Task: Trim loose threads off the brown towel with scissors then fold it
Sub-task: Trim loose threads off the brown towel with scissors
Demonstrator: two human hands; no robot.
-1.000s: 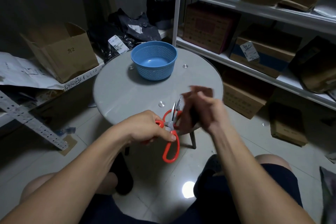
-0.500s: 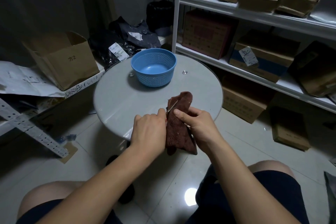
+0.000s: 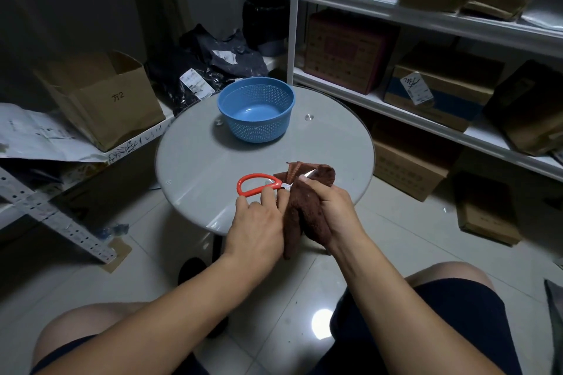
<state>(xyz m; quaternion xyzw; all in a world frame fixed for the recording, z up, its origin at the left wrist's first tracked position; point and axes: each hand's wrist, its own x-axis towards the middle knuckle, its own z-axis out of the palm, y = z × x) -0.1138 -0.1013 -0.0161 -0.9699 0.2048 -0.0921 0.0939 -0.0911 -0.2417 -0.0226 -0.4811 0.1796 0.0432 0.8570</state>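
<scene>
The brown towel (image 3: 304,216) hangs bunched over the near edge of the round glass table (image 3: 195,158), its top end fanned out on the glass. My right hand (image 3: 333,207) grips the towel from the right, forefinger on its upper fold. My left hand (image 3: 259,222) holds the red-handled scissors (image 3: 259,184). One red loop sticks out to the left above my fingers. The steel blades point right, and the tip shows at the towel's upper edge by my right forefinger.
A blue plastic basket (image 3: 256,113) stands at the far side of the table. White shelving (image 3: 426,15) with cardboard boxes runs along the right. An open box (image 3: 100,97) and dark bags (image 3: 213,70) sit on the left. My knees are below, over a tiled floor.
The scissors have turned from pointing away from me to lying sideways, blades now at the towel's top edge. My right hand has brought the towel down onto the table's near edge.
</scene>
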